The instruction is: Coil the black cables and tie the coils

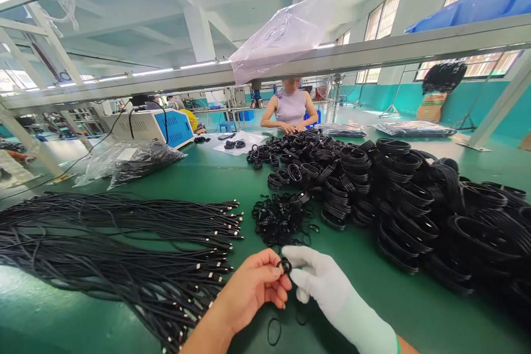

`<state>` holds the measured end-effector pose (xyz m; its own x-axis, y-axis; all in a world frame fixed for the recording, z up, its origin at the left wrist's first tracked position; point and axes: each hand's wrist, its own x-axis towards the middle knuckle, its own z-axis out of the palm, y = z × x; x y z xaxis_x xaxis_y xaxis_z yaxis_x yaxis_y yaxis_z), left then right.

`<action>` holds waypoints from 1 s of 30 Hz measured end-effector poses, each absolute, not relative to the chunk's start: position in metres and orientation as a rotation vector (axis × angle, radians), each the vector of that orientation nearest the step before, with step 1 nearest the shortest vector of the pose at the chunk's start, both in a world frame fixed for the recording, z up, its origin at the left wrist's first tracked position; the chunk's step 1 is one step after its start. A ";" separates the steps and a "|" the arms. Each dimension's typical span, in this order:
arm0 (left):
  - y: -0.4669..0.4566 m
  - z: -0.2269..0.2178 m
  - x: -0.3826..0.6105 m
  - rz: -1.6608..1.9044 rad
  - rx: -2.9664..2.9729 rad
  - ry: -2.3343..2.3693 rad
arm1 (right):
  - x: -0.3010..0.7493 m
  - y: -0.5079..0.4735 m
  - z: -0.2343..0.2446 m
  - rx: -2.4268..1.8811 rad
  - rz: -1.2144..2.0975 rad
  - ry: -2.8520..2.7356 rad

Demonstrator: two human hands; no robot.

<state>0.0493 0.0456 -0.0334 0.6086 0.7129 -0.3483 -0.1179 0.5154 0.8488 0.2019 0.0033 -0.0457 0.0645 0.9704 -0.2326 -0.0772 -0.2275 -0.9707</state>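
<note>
Low in the middle of the view, my bare left hand (257, 285) pinches small black rubber bands (285, 266) between thumb and fingers. From the other side my right hand (321, 282), in a white glove, closes its thumb and forefinger on the same bands. Just beyond both hands lies a heap of loose black rubber bands (280, 218). A single rubber band (274, 332) rests on the green table below my left hand. Long black cables (124, 243) with metal-tipped plugs are spread out on the left.
Coiled black cables (352, 177) are piled high from the centre to the right. A clear plastic bag (128, 157) and a blue-and-white machine (161, 127) stand at the back left. Across the table sits a person (290, 108). A metal shelf beam (174, 80) crosses overhead.
</note>
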 end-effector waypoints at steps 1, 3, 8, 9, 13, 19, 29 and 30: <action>0.045 -0.033 0.049 0.574 0.912 0.779 | 0.201 0.004 -0.045 -1.358 1.362 -0.998; 0.046 -0.030 0.048 0.654 0.933 0.814 | 0.199 0.004 -0.045 -1.369 1.386 -1.010; 0.048 -0.022 0.043 0.780 0.877 0.756 | 0.197 -0.001 -0.039 -1.374 1.401 -1.071; 0.047 -0.022 0.043 0.747 0.864 0.737 | 0.197 -0.002 -0.038 -1.366 1.380 -1.101; 0.044 -0.028 0.047 0.646 0.820 0.652 | 0.197 -0.003 -0.041 -1.239 1.356 -1.075; 0.043 -0.028 0.050 0.603 0.884 0.740 | 0.198 0.003 -0.048 -1.195 1.386 -1.043; 0.046 -0.018 0.024 0.221 1.623 1.127 | 0.207 0.001 -0.039 -1.405 1.393 -0.905; 0.042 -0.015 0.027 0.214 1.745 1.211 | 0.206 0.000 -0.039 -1.414 1.389 -0.909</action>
<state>0.0266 0.0423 -0.0151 0.4908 0.7964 -0.3533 0.6267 -0.0410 0.7782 0.2065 0.0001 -0.0395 0.0885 0.9473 -0.3079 -0.0972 -0.2995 -0.9491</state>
